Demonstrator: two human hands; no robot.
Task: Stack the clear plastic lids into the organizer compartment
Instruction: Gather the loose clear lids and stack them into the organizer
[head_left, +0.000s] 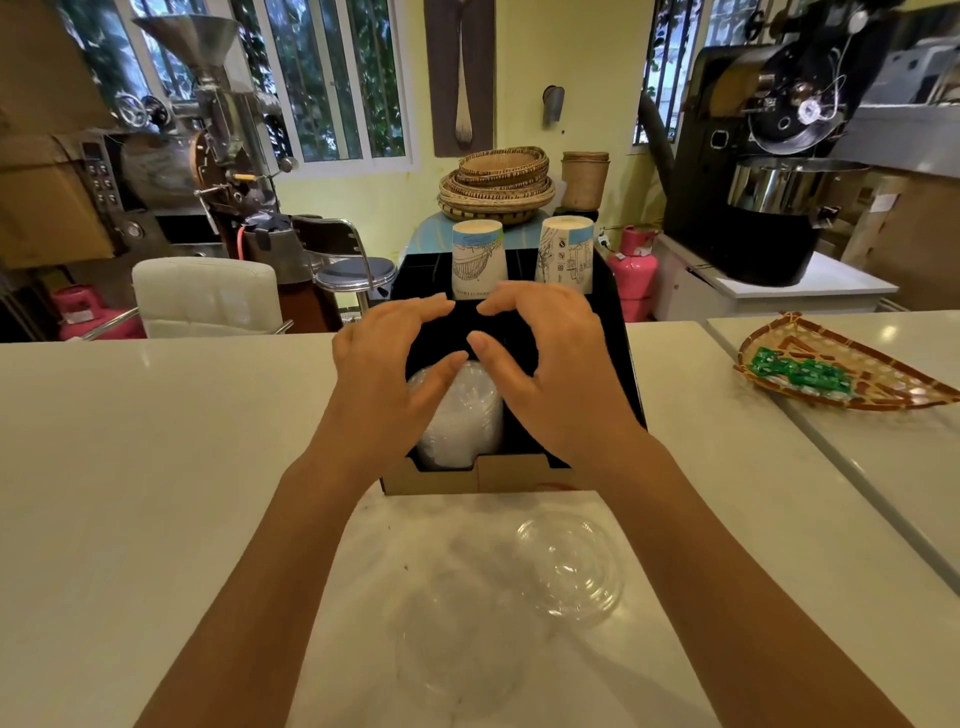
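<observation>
A black organizer (621, 332) with a cardboard front stands on the white counter ahead of me. A stack of clear plastic lids (462, 421) lies in its front left compartment. My left hand (387, 364) and my right hand (540, 358) hover just above that stack, fingers spread and curved, thumbs close to the top lid; neither hand grips anything. A clear domed lid (571, 566) rests on the counter in front of the organizer, and another faint clear lid (457, 644) lies nearer to me.
Two stacks of upturned paper cups (478, 260) (566, 254) stand in the organizer's rear compartments. A woven tray with green packets (831, 369) lies on the counter at right. A white chair (208, 296) and a stool sit behind the counter, with roasting machines beyond.
</observation>
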